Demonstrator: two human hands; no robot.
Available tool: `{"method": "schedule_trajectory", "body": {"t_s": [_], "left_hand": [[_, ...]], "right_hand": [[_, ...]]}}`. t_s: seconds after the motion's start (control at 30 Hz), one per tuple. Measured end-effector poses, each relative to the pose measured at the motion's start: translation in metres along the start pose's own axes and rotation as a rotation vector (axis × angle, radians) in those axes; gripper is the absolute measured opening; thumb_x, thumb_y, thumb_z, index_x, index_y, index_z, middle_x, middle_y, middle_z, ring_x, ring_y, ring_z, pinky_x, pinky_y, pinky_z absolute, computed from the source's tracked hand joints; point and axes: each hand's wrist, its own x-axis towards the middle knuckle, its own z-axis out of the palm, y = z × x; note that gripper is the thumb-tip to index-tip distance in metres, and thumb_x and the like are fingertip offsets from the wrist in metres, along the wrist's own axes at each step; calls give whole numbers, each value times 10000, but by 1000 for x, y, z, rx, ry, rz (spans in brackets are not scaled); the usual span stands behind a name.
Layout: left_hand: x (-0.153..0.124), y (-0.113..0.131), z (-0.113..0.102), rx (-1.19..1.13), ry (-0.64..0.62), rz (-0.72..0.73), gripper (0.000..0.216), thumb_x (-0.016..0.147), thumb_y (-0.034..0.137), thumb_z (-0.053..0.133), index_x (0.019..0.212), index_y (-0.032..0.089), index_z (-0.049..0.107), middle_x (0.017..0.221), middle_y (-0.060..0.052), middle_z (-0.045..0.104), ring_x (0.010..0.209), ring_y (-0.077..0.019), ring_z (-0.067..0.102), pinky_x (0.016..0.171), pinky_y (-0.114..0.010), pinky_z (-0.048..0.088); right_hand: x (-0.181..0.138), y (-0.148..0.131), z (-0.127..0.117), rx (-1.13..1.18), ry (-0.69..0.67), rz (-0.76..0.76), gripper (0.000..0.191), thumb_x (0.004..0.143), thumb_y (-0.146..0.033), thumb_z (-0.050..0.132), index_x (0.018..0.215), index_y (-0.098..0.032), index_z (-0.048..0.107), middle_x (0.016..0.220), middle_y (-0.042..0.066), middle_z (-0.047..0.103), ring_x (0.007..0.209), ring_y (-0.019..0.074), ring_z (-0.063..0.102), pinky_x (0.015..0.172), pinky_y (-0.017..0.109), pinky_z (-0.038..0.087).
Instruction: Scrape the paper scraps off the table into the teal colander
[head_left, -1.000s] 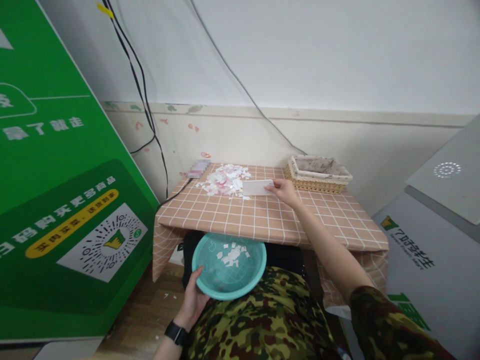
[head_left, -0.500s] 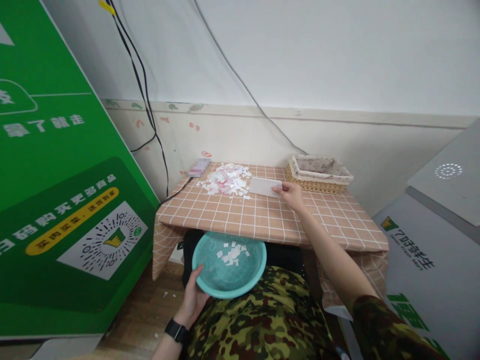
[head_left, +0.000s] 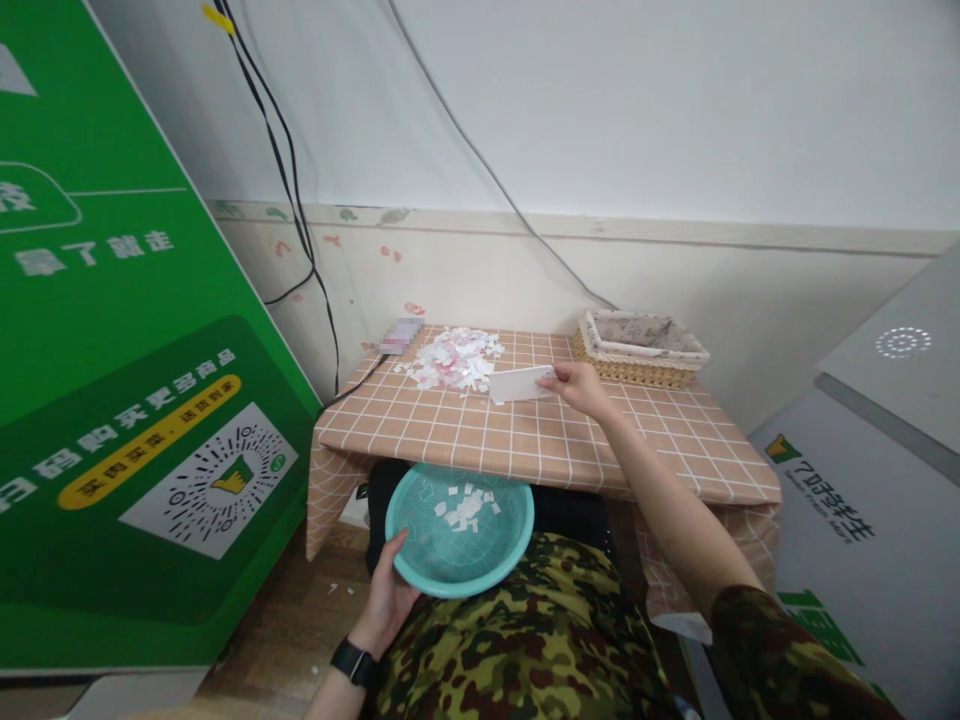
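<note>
My left hand (head_left: 390, 588) grips the lower left rim of a teal mesh basket (head_left: 427, 572), which is held in front of the table's front edge over my lap. Small white paper scraps (head_left: 466, 508) lie inside it. Above the table, my right hand (head_left: 577, 388) pinches the right end of a flat white card (head_left: 519, 384). The card's left end is beside a heap of white and pinkish paper scraps (head_left: 452, 358) on the checked tablecloth.
A cloth-lined wicker basket (head_left: 636, 372) stands at the table's back right. At the back left lies a blurred object (head_left: 401, 337) with a black cable. A green panel (head_left: 150, 420) stands left, a white cabinet (head_left: 840, 500) right. Several scraps lie on the floor (head_left: 300, 620).
My right hand has shifted the card slightly left and toward me, and the card looks more tilted. My left hand and the teal basket have hardly moved.
</note>
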Motion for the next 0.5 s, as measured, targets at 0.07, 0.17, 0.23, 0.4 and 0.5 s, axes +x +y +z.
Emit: {"method": "schedule_trajectory", "body": {"t_s": [0.07, 0.17, 0.23, 0.4, 0.5], "left_hand": [[-2, 1, 4, 10, 9, 0, 478, 782, 274, 584, 1242, 153, 533, 1143, -132, 656, 1051, -305, 598, 941, -509, 424], [-5, 2, 9, 20, 21, 12, 467, 782, 274, 581, 1230, 145, 542, 1128, -133, 663, 1052, -303, 597, 939, -501, 428], [-6, 3, 11, 20, 31, 13, 460, 783, 274, 579, 1223, 144, 547, 1124, -132, 666, 1052, -301, 598, 936, -498, 432], [-7, 2, 12, 31, 72, 11, 460, 776, 280, 589, 1217, 157, 553, 1131, -127, 663, 1066, -304, 589, 931, -504, 435], [-8, 3, 12, 32, 64, 16, 456, 782, 285, 581, 1219, 159, 552, 1147, -129, 654, 1092, -307, 571, 940, -506, 427]], "right_hand": [[0, 2, -8, 37, 12, 26, 360, 717, -491, 593, 580, -161, 549, 544, -2, 499, 538, 121, 421, 495, 239, 278], [-1, 3, -14, 48, 60, 54, 360, 708, -499, 598, 605, -154, 581, 539, 10, 513, 550, 135, 442, 500, 247, 299], [-2, 4, -13, 36, 65, 58, 363, 709, -501, 595, 602, -154, 587, 534, 11, 517, 549, 137, 448, 505, 250, 308], [-4, 5, -7, 56, 16, 53, 350, 709, -488, 598, 601, -155, 594, 553, 10, 538, 541, 136, 459, 508, 252, 326], [-2, 6, -8, 136, -55, 48, 322, 699, -469, 613, 641, -152, 612, 605, 12, 572, 561, 141, 488, 524, 252, 359]]}}
